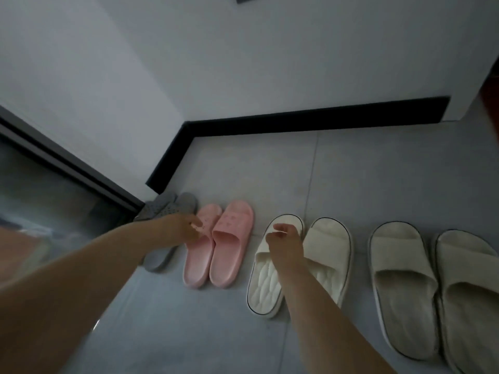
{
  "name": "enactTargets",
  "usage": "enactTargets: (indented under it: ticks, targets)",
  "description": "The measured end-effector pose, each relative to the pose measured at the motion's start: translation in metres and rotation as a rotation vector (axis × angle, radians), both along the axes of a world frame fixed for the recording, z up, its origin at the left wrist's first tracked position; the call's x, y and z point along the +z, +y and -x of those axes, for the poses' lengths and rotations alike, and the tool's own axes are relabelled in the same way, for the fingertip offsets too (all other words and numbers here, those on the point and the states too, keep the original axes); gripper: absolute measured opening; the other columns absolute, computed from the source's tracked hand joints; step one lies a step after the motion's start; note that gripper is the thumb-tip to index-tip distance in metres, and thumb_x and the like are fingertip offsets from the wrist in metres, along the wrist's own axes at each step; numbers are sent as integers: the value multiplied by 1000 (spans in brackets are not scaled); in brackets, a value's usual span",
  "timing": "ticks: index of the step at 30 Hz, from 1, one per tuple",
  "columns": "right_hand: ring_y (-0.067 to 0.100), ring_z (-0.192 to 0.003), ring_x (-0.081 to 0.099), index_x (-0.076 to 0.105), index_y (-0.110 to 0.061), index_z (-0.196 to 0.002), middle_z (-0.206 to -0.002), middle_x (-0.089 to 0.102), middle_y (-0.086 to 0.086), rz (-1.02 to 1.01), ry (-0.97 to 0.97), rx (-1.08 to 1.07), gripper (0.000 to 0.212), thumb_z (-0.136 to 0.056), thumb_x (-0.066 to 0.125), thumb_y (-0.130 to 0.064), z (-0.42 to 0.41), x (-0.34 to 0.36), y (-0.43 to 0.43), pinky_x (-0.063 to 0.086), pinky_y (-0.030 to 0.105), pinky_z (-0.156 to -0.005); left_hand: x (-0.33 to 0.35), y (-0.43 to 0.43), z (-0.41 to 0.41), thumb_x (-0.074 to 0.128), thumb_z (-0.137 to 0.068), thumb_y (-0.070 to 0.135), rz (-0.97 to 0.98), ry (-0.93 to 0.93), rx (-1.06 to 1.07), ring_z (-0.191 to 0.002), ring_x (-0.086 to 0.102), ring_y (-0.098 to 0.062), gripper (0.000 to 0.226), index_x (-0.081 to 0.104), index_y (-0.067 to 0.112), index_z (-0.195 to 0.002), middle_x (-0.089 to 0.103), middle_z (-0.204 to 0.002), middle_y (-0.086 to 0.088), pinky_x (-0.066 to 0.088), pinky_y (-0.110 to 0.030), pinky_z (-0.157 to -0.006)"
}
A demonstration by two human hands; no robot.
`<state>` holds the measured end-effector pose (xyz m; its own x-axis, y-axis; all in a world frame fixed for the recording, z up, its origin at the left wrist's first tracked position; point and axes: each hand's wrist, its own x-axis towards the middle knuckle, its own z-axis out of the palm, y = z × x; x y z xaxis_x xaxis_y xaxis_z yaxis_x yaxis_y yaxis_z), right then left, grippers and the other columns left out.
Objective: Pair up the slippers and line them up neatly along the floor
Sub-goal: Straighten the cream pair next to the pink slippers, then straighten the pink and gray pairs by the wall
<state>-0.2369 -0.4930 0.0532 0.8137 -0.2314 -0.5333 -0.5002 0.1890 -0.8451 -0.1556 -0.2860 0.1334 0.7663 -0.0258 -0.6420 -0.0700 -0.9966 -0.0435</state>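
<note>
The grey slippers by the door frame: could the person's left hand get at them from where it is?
Probably yes. The left hand hovers right over the grey slippers, beside the pink pair, with nothing between hand and slippers. Whether the fingers already touch one is unclear, since the hand hides part of them.

grey slippers [167, 209] largely hidden behind left arm, far-right beige slipper [469, 287] cut by frame edge

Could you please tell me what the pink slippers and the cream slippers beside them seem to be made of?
The pink moulded slide slippers look like soft matte foam or rubber: one-piece, smooth, embossed strap. The cream quilted-footbed slide slippers also look like moulded foam, with a dark line around the thick sole. The exact material is uncertain.
</note>
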Motion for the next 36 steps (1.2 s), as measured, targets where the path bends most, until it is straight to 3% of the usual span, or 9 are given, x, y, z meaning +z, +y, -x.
enactTargets:
  ticks: [4,11,14,17,20,24,27,32,36]
  targets:
    - [18,-88,54,58,-14,-99,-86,56,-3,212,-86,315,17,-84,54,-7,-14,-24,25,46,30,-82,-43,48,-22,60,-82,37,-50,18,-85,-121,51,-21,54,49,12,-128,51,-137,-5,37,-28,-104]
    - [14,-99,48,44,-13,-129,-124,49,7,437,-10,423,45,-86,56,-15,-22,-51,80,35,19,-79,-88,74,-67,63,-83,26,69,-29,-199,-135,38,-24,80,16,10,-146,31,-151,-8,30,-27,-112]
    - [20,-124,46,34,-19,-137,-135,45,4,516,-2,429,60,-82,58,-17,-28,-69,105,39,27,-97,-119,90,-79,59,-85,17,63,-38,-134,-130,43,-29,68,25,14,-143,35,-146,-14,39,-30,-105]
    - [21,-134,39,22,-19,-145,-146,37,4,583,-7,483,72,-83,56,-13,-35,-76,115,33,31,-110,-142,98,-72,40,-96,25,16,-86,-332,-128,46,-31,46,35,13,-140,43,-142,-15,38,-32,-107]
    - [21,-129,46,9,-29,-147,-147,38,0,638,27,547,71,-90,51,-16,-35,-81,117,36,25,-101,-160,102,-74,31,-97,28,94,-138,-220,-122,51,-33,46,27,19,-142,49,-136,-18,39,-38,-107]
    - [22,-112,58,22,-34,-144,-135,53,1,651,27,408,64,-89,50,-15,-38,-91,121,43,27,-95,-167,106,-88,45,-90,18,91,-146,-209,-117,55,-33,59,22,20,-144,53,-131,-18,43,-36,-99]
    - [29,-114,55,21,-26,-144,-135,48,8,681,22,367,63,-89,49,-13,-45,-90,126,43,32,-93,-168,106,-94,46,-90,14,188,-123,-125,-119,53,-33,55,29,17,-142,50,-135,-17,41,-32,-99]
    - [35,-120,49,10,-24,-148,-137,37,16,762,101,451,68,-92,47,-18,-58,-90,126,39,39,-97,-173,114,-90,48,-90,11,199,-219,-248,-123,49,-33,60,23,10,-144,45,-142,-15,37,-34,-106]
    - [35,-115,52,12,-25,-148,-134,38,17,736,117,495,69,-91,48,-14,-61,-91,119,40,37,-97,-172,115,-93,53,-85,12,258,-187,-143,-115,55,-38,62,29,17,-142,47,-135,-20,42,-37,-102]
